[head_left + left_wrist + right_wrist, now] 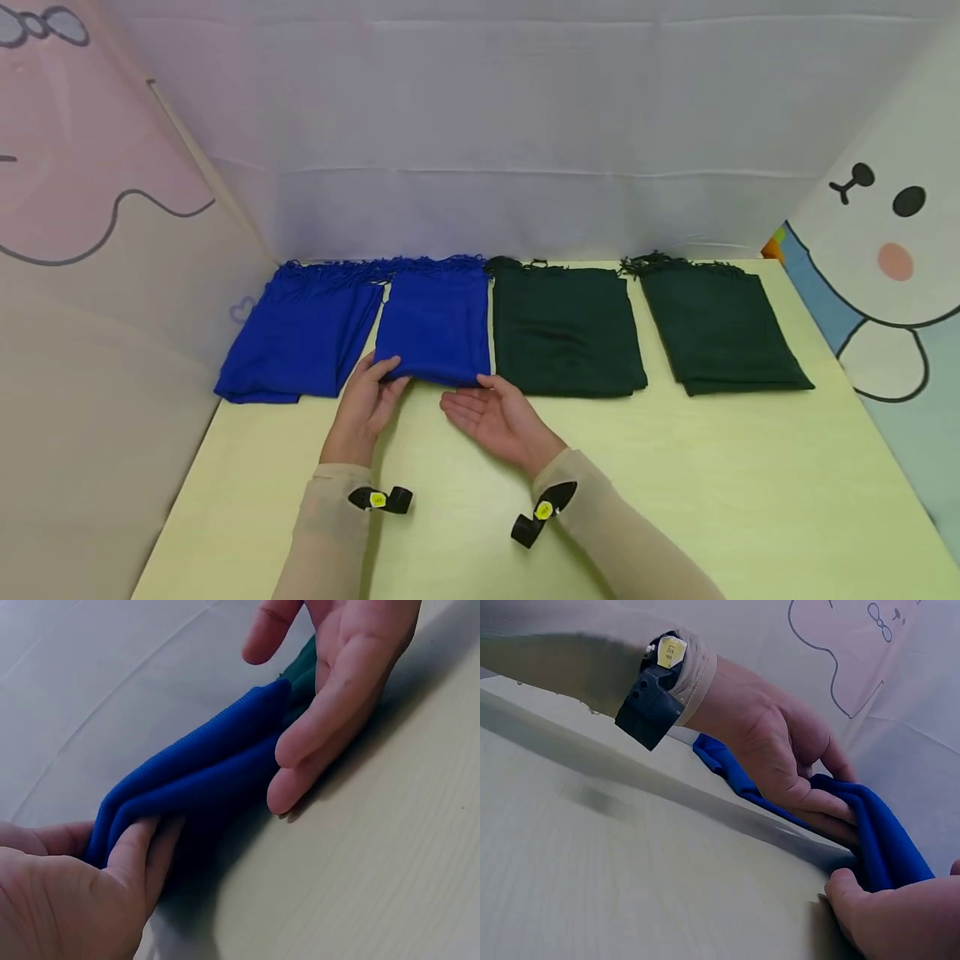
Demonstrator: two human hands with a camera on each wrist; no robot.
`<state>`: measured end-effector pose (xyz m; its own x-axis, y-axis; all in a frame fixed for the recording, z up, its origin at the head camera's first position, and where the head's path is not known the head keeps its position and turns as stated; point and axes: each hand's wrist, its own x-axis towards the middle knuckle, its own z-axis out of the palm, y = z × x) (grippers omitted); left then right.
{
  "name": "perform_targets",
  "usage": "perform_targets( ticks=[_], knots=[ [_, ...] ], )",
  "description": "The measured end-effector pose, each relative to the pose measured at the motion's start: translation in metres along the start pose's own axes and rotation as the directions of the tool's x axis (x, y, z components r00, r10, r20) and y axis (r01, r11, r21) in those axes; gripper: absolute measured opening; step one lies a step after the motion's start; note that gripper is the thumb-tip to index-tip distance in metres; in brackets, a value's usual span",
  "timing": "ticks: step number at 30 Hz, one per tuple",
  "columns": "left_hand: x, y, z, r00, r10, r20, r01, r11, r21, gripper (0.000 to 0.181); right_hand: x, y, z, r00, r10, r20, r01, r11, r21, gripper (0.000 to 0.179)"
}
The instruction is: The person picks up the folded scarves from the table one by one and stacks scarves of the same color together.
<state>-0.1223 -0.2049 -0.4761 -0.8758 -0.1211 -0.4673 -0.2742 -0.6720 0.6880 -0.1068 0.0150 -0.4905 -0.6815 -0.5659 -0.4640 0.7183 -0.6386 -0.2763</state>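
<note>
A folded blue scarf with a fringe along its far edge lies in front of me, its near edge lifted a little. My left hand pinches the near left corner, thumb on top and fingers beneath, as the left wrist view also shows on the layered blue fold. At the near right corner, my right hand is held palm up with straight fingers, its thumb right at the scarf's edge. In the left wrist view the right thumb and fingers are spread apart beside the cloth.
Another folded blue scarf lies to the left, beside the left wall. Two folded dark green scarves, one just right of centre and one farther right, complete the row on the pale table. A white cloth wall stands behind.
</note>
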Motion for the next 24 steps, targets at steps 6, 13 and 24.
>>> perform_targets(
  ticks=[6, 13, 24],
  knots=[
    [-0.004, 0.003, 0.002, 1.000, -0.008, 0.005, 0.008, 0.999, -0.043, 0.049, 0.009, 0.005, 0.000, 0.998, -0.055, -0.003, 0.055, 0.998, 0.012, 0.062],
    [-0.008, 0.005, -0.004, 0.999, -0.032, -0.007, 0.032, 0.999, -0.037, 0.048, 0.017, 0.006, 0.006, 0.993, -0.112, -0.039, 0.114, 0.993, 0.044, 0.067],
    [-0.013, 0.002, -0.014, 0.999, 0.040, -0.010, -0.036, 0.967, 0.252, 0.060, 0.019, 0.005, 0.017, 0.969, -0.138, -0.206, 0.120, 0.988, -0.099, 0.049]
  ],
)
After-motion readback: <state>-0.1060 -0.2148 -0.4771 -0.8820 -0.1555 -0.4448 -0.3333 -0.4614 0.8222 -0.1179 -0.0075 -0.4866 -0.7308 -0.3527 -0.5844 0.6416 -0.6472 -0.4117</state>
